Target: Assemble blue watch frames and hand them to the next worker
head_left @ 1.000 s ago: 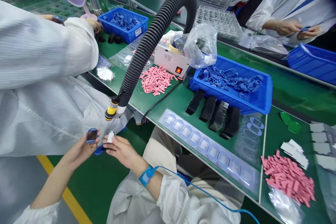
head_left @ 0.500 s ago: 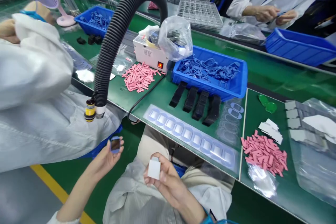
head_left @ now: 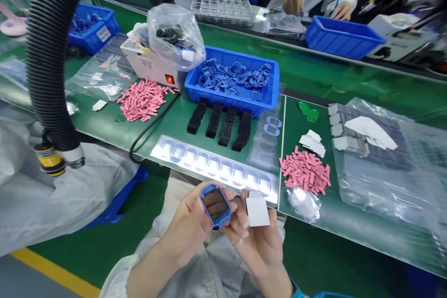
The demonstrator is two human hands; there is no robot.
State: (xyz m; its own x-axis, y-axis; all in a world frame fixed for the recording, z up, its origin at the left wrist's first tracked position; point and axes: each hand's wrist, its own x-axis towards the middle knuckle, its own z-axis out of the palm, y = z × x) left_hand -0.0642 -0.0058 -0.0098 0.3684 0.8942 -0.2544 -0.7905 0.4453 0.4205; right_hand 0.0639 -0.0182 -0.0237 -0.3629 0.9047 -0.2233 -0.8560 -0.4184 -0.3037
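Note:
My left hand (head_left: 190, 219) is closed round a blue frame with a dark screen (head_left: 216, 204), its dark face turned up. Close beside it, my right hand (head_left: 256, 240) grips a white square piece with a small tab (head_left: 257, 211) at its top edge. The two hands nearly meet over my lap, in front of the bench edge. Just beyond them lies a clear strip of rounded-square films (head_left: 213, 166). Behind that stand several stacks of black pieces (head_left: 227, 126), against a blue bin (head_left: 267, 98) of blue frames (head_left: 237, 79).
Pink strips lie in a left pile (head_left: 142, 100) and a right pile (head_left: 305, 171). A black hose (head_left: 47, 51) arches over the bench at left, near a co-worker's sleeve. A white box with a red switch (head_left: 150, 63) carries a plastic bag. Grey pieces (head_left: 370, 135) lie at right.
My left hand has come in from the left with the blue frame, up beside my right hand. My right hand still holds the white piece. The view has swung to the right.

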